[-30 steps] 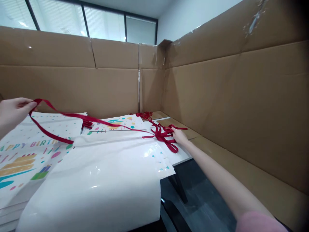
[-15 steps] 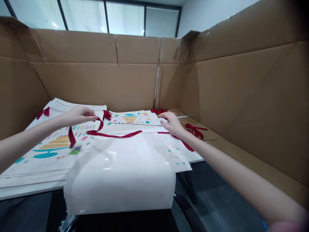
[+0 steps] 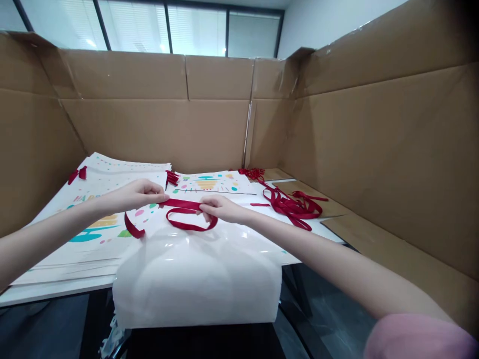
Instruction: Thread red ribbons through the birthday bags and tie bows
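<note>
Between my two hands a short stretch of red ribbon (image 3: 183, 204) is held flat above a white glossy sheet (image 3: 198, 279). My left hand (image 3: 151, 193) pinches its left end, and a loose tail hangs below that hand. My right hand (image 3: 217, 207) pinches the ribbon farther right, with a loop drooping underneath. The glossy sheet curves down over the table's front edge. Behind it lies a printed sheet (image 3: 205, 183) with a cake pattern, and a dark thin line crosses it.
Printed birthday sheets (image 3: 123, 172) are stacked at the left, with small red ribbon pieces (image 3: 172, 178) at their right edge. A tangle of red ribbon (image 3: 294, 203) lies at the right. Cardboard walls (image 3: 157, 124) stand behind and at the right.
My right hand has moved left, close to my left hand, and now grips the ribbon. The ribbon stretch between the hands is raised, with a loop under it. The view has shifted slightly.
</note>
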